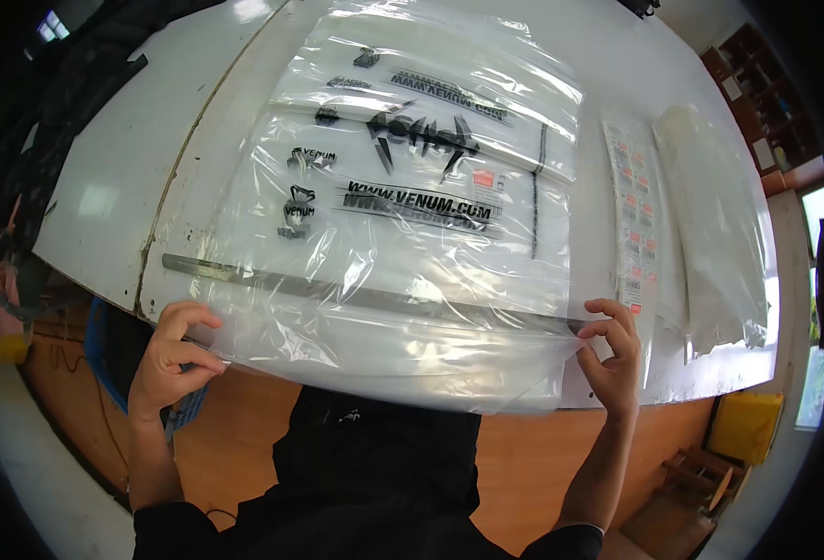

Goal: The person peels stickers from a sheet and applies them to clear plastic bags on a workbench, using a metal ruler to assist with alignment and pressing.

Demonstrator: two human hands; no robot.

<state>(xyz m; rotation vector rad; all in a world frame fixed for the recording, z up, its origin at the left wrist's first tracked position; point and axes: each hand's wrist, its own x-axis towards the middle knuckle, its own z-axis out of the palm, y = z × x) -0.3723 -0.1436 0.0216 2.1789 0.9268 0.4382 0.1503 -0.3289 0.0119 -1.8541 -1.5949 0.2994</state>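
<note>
At 8 o'clock, the left hand [171, 362] pinches a clear bag [402, 250] spread at 12 o'clock on the surface [113, 205]; the right hand [610, 362] pinches its edge at 4. A grey bar [365, 295] spans its 6-o'clock side.

Past the white worktop [104, 191], a dark brown shelf unit [755, 79] stood at the upper right, with a bright window [811, 397] farther down that side. A yellow box [746, 427] sat near some wooden furniture [699, 478]. On the left, a blue crate [102, 353] showed below the worktop's edge.
</note>
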